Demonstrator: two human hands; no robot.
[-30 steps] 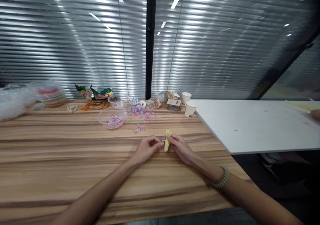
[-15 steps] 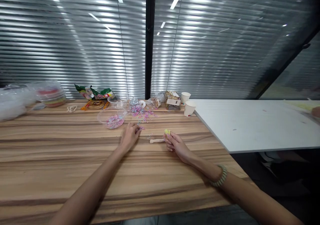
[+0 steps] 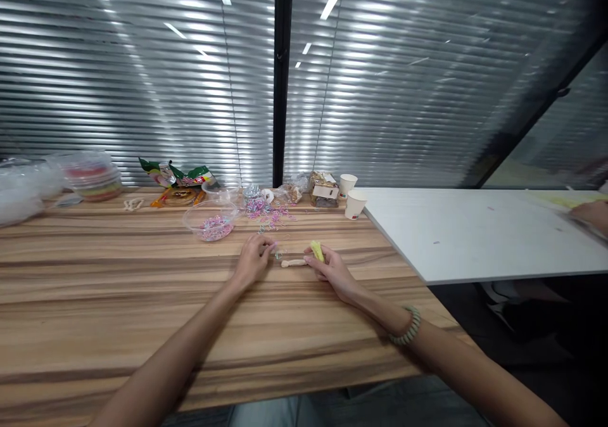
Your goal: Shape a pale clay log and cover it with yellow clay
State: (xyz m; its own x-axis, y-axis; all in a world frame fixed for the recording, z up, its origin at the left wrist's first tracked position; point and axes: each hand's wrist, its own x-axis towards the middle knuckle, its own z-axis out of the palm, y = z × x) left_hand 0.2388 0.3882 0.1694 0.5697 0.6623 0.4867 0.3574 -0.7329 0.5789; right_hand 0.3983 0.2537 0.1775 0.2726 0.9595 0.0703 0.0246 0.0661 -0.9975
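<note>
R hand (image 3: 332, 272), right of ctr frame, has the yellow piece (image 3: 317, 250) pinched betw. thumb & fingers, its top end poking up; a pale stick (image 3: 292, 263) runs out leftward from those same fingertips, knobbed end toward ctr, can't tell if it's gripped too or just lying on the wood table (image 3: 118, 300). L hand (image 3: 254, 259), just left of ctr, has thumb & index tips close tog. at a tiny pink loop (image 3: 274, 246); too small to tell if it's actually pinched. More loose loops (image 3: 278, 255) lie just beside those tips, w/ a scattered pile (image 3: 273, 215) in mid frame, above, & more in the clear bowl (image 3: 190, 216) to upper left. Step looks like picking up a loop, IMO. To do it well: take one loop only, w/ the very fingertips, pads flat to the table so it doesn't skid or drag others along; keep R hand steady & grip light so the soft-looking yellow piece doesn't squash or slip. Pose: L forearm comes up from lower left, wrist low, back of hand up, fingers curled & pointing right. R forearm slants in from lower right, green bracelet (image 3: 415, 327) at wrist, fingers bent & aimed left toward L hand; hands apart, approx. level w/ each other.
</note>
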